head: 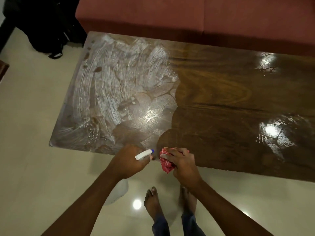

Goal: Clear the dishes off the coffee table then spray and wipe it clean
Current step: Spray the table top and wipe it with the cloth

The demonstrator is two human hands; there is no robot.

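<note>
The dark wooden coffee table (pixel 221 99) fills the middle of the view, with white foamy wipe streaks (pixel 110 79) over its left half and wet shine on the right. My left hand (pixel 129 160) grips a white spray bottle (pixel 143 154) at the table's near edge; its blue-tipped nozzle points right and its body (pixel 119 189) hangs below my wrist. My right hand (pixel 180 160) holds a crumpled red and white cloth (pixel 166 163) on the table's near edge, just right of the nozzle.
A red sofa (pixel 196 16) runs along the table's far side. A black bag (pixel 49 28) lies on the floor at the far left. Pale glossy tiles (pixel 34 133) surround the table. My bare feet (pixel 153 201) stand close to its near edge.
</note>
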